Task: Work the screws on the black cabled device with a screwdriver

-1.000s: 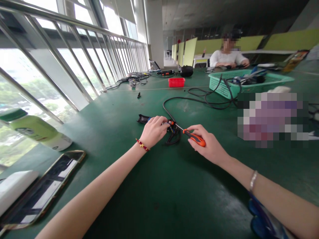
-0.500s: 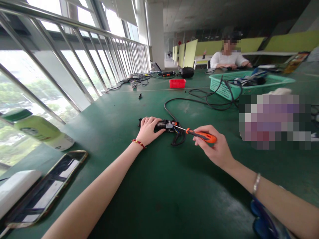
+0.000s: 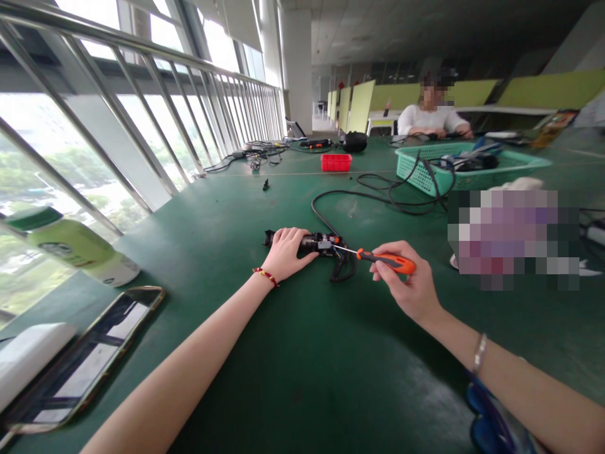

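On the green table lies a black corded device (image 3: 309,242), with small parts and coloured wires exposed at its right end. My left hand (image 3: 286,251) is closed over its middle, pressing it against the tabletop. In my right hand (image 3: 409,277) is a screwdriver (image 3: 390,261) with an orange and black handle. Its thin metal shaft points left, and the tip meets the exposed right end of the device. Whether the tip sits in a screw is too small to tell. A black cable (image 3: 326,217) runs back from the device. The left fingers hide part of its body.
A small red bin (image 3: 336,163) and a teal basket (image 3: 425,178) of parts stand farther back. At left are a bottle (image 3: 70,243), a phone (image 3: 89,359) and a white box (image 3: 35,356). A pixelated bundle (image 3: 513,233) lies right. Across the table sits a person (image 3: 428,120).
The view has shifted slightly, and both hands, the device and the screwdriver appear a little lower and farther right. The screwdriver tip stays at the device's right end.
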A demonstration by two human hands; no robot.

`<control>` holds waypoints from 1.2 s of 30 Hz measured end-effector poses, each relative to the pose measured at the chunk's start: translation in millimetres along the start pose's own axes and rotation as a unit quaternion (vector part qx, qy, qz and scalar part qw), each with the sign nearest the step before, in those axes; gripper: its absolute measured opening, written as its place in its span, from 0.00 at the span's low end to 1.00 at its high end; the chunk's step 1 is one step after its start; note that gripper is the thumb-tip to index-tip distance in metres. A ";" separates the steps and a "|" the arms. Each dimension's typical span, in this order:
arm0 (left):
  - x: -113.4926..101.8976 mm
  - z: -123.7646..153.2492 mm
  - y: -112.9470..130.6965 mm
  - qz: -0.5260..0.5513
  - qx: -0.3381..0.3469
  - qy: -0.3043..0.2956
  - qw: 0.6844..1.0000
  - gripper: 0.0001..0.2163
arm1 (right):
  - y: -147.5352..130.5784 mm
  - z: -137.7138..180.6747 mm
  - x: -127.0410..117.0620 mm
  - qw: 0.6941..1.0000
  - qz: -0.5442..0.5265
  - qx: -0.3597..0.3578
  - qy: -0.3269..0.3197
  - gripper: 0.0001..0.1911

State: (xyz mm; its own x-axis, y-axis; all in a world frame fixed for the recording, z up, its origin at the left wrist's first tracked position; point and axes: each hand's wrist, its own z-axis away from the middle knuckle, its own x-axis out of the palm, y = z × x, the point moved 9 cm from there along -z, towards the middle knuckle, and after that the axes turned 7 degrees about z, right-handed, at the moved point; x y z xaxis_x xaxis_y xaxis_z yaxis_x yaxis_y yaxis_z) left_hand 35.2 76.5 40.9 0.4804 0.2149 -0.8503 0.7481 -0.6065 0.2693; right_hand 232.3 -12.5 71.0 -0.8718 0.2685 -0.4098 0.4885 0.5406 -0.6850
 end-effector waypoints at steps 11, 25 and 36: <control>0.4 -0.3 0.5 -0.010 0.001 -0.002 1.000 0.19 | 3.9 -0.6 6.9 0.999 -0.004 0.021 -0.035 0.05; 1.6 1.7 10.6 0.040 0.052 -0.033 0.997 0.16 | -5.6 0.8 -19.2 0.991 0.072 -0.019 0.111 0.11; 2.1 -0.1 10.1 0.017 0.039 -0.039 0.998 0.16 | -20.4 0.8 -22.5 0.982 0.159 -0.062 0.081 0.08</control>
State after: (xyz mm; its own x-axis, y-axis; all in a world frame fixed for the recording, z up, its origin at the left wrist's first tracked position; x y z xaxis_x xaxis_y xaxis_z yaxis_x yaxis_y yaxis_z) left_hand 43.8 70.9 41.9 0.4652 0.1351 -0.8748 0.6932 -0.6702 0.2652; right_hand 242.0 -30.2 93.7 -0.6757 0.5568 -0.4831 0.7370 0.4991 -0.4557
